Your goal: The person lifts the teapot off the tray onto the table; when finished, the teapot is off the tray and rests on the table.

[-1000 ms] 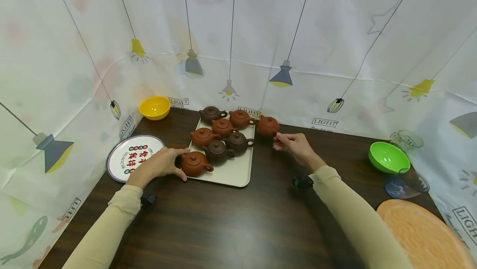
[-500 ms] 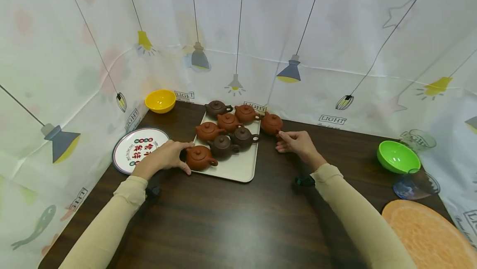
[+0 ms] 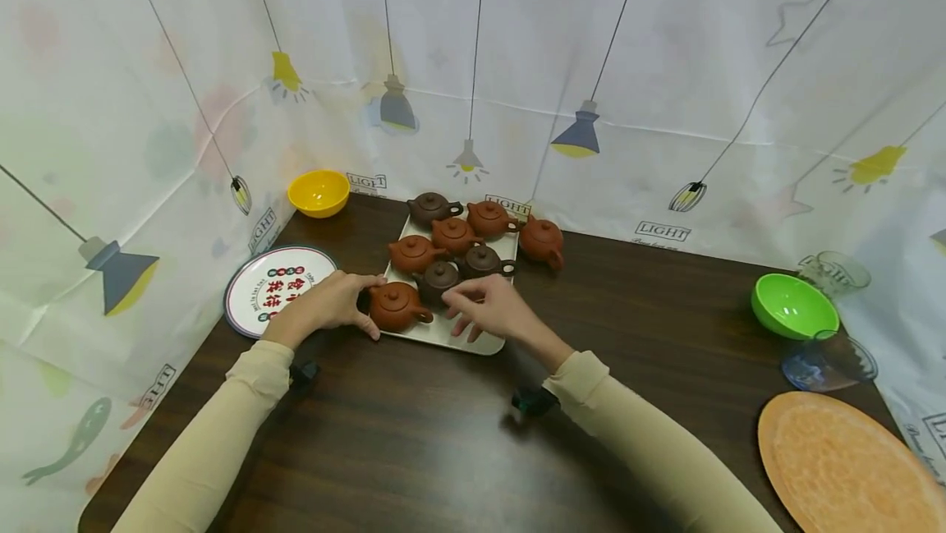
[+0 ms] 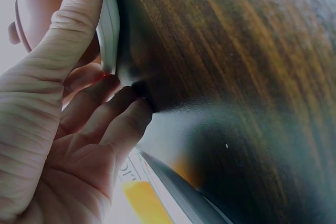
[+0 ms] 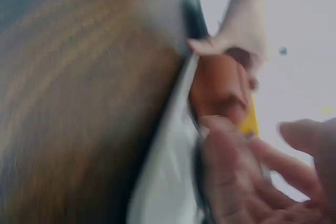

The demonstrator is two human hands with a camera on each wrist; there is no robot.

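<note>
One russet teapot (image 3: 395, 308) sits in the left hand's (image 3: 328, 305) wide, curved grip; the right hand (image 3: 493, 307) hovers, loosely parted, empty.

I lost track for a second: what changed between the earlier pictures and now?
The right grip let go of the far-right teapot and moved left, over the front of the tray. The left grip stayed at the front-left teapot; the tray stayed put.

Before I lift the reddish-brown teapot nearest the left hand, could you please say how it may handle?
The teapot looks rigid and possibly brittle, given its clay-like surface. Its knobbed lid might slip off if tilted. The rounded sides suggest it could roll if tipped.
</note>
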